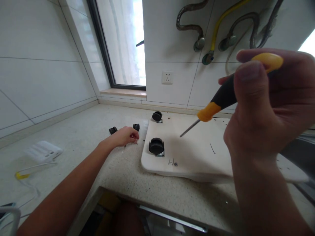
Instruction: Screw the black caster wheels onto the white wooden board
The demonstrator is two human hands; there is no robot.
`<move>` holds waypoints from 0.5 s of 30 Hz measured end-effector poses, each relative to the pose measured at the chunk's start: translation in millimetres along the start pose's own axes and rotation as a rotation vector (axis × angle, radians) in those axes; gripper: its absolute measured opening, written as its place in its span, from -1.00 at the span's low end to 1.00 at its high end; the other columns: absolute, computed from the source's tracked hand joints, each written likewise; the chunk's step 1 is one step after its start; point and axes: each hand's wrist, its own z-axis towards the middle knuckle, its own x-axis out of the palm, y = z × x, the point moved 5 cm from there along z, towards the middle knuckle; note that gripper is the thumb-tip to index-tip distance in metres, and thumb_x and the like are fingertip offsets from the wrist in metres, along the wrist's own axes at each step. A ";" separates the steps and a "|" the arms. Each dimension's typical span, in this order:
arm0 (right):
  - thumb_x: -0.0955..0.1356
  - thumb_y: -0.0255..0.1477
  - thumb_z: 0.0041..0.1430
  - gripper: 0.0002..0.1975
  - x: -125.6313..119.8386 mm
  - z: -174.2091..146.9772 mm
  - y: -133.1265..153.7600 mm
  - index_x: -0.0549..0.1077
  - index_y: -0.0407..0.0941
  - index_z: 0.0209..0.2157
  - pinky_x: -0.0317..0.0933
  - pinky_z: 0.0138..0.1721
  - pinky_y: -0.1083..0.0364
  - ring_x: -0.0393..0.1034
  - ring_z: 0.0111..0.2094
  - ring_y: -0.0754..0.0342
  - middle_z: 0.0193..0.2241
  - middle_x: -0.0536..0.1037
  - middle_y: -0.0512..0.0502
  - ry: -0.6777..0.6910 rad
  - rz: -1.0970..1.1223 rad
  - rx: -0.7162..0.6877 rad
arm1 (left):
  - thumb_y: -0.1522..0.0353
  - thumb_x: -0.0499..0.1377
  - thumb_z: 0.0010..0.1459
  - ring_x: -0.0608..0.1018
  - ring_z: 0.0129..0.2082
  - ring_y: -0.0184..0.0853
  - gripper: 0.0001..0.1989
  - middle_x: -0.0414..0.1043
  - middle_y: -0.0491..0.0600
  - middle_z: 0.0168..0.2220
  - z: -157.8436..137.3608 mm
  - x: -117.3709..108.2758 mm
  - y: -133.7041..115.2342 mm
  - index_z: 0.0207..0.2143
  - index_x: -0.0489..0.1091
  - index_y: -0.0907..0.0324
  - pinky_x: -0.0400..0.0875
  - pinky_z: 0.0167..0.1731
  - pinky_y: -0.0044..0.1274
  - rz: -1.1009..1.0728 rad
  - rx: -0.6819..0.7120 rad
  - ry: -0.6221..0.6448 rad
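Note:
My right hand [268,88] is wrapped round the black and yellow handle of a screwdriver [209,112], its shaft slanting down to the left over a white board [194,147]. Two black casters sit on the board's left end, a nearer caster [156,146] and a farther caster [157,116]. On the counter left of the board, my left hand [128,136] has its fingers drawn together low by the surface. Whatever is in them is too small to make out. Beside that hand lie a loose black caster [136,127] and another caster [113,130].
A white power bank [44,150] and a cable with a yellow tag [22,176] lie on the speckled counter [118,180] at left. The tiled wall behind has a socket [167,77], hoses and a yellow pipe [219,23]. A window [123,42] stands at the back left.

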 end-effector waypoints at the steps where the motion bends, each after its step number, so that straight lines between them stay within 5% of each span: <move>1: 0.52 -0.33 0.31 -0.94 -0.3 0.7 -1.5 0.69 0.11 -0.19 0.52 -0.26 -0.07 0.54 -0.28 -0.06 -0.19 0.64 -0.03 0.004 0.010 -0.015 | 0.31 0.29 0.12 0.66 -0.26 -0.20 -0.83 0.71 0.01 -0.25 1.8 4.3 0.8 -0.25 0.67 0.11 0.47 -0.21 -0.43 -0.014 0.007 0.021; 9: 0.55 -0.30 0.27 -0.93 -4.1 7.6 -11.7 0.70 0.19 -0.20 0.57 -0.33 -0.08 0.54 -0.35 -0.02 -0.27 0.63 0.06 0.025 0.104 -0.119 | 0.42 0.28 0.06 0.61 -0.32 -0.21 -0.88 0.66 0.02 -0.36 10.0 23.8 10.2 -0.39 0.65 0.14 0.40 -0.21 -0.42 -0.038 0.002 0.019; 15: 0.55 -0.23 0.28 -0.94 -6.2 11.8 -17.9 0.71 0.20 -0.20 0.63 -0.27 -0.04 0.62 -0.32 0.02 -0.26 0.63 0.09 -0.025 0.161 -0.170 | 0.38 0.24 0.19 0.60 -0.26 -0.18 -0.86 0.66 0.07 -0.27 4.1 0.6 -11.1 -0.29 0.62 0.17 0.41 -0.17 -0.39 -0.121 0.024 -0.150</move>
